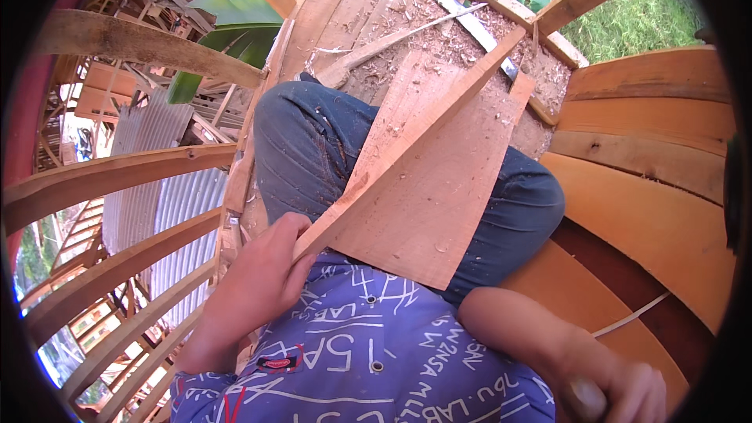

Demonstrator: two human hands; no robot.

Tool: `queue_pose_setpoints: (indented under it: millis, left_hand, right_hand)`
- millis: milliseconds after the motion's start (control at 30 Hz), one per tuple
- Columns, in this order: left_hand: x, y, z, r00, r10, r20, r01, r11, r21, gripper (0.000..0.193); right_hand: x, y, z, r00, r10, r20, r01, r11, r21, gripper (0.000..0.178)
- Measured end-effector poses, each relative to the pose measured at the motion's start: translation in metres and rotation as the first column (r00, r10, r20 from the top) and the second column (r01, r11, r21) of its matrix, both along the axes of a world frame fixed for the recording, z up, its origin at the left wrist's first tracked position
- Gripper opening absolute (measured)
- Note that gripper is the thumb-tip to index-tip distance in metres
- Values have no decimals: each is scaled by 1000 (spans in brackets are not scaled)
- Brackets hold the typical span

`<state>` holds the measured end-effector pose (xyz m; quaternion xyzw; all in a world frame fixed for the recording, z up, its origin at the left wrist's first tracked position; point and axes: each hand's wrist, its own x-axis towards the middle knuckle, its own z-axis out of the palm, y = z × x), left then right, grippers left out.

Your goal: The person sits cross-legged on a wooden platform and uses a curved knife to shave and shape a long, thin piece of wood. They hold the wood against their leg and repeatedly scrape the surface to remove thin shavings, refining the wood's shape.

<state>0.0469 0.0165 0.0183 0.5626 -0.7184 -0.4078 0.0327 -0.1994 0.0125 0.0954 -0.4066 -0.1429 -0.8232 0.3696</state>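
Observation:
A long, narrow wooden strip (427,129) slants from my left hand (270,270) up toward the far right. My left fingers wrap round its near end, the thumb along its side. Under the strip, a wide flat wooden board (427,219) lies across my lap between my knees. My right hand (623,392) is low at the right, away from the board, with its fingers curled. Whatever that hand may hold is hidden at the dark rim of the picture.
A machete (474,27) with a wooden handle lies on the shaving-strewn plank floor (337,12), beside a thin tapered stick (395,41). Orange-brown plank walls (634,160) curve up at the right. Open wooden slats (129,164) line the left, with corrugated metal sheets (145,172) below outside.

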Motion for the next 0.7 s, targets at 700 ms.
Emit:
queue_pose_setpoints:
  millis: [700]
  left_hand:
    - [12, -10, -10, 985, -8, -172, 58, 956, 286, 44]
  right_hand:
    - [21, 16, -174, -220, 358, -907, 891, 453, -38, 47]
